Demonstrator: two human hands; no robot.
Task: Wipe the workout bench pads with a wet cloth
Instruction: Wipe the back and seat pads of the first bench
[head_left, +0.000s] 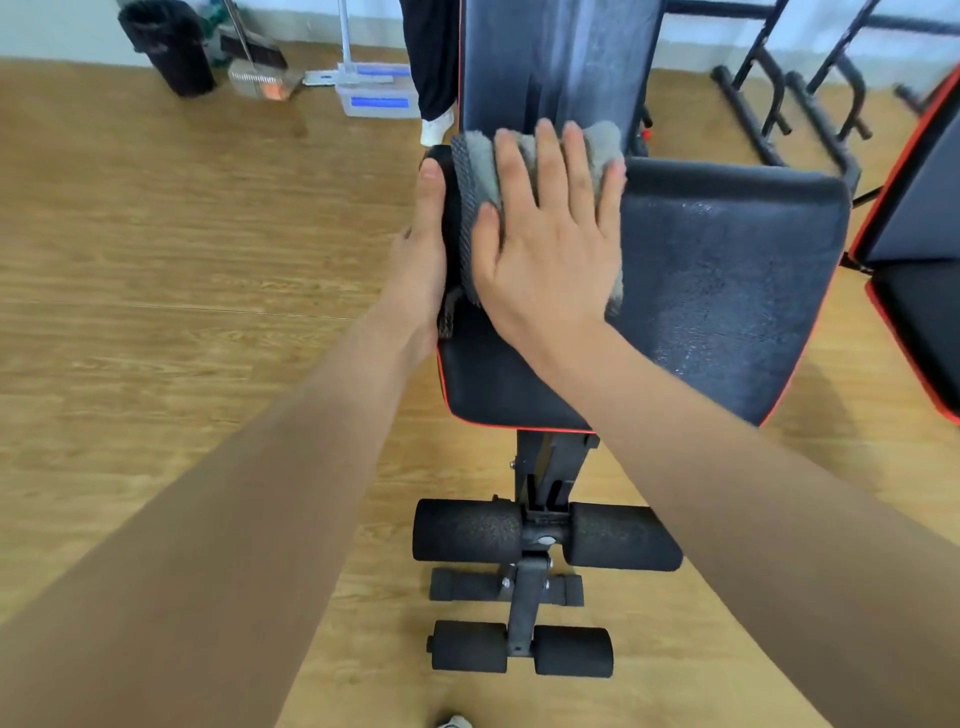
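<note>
A black workout bench with red piping stands in front of me. Its seat pad fills the middle, and the raised back pad shows pale wet streaks. A grey cloth lies on the far left corner of the seat pad. My right hand presses flat on the cloth with straight, spread fingers. My left hand holds the seat pad's left edge, thumb on top; its fingers are hidden behind the edge. The seat surface right of the cloth glistens with moisture.
Foam leg rollers sit on the bench frame near me. A second bench stands at the right, metal racks behind it. At the back left are a black bin, a dustpan and a mop. A person's leg stands beside the back pad.
</note>
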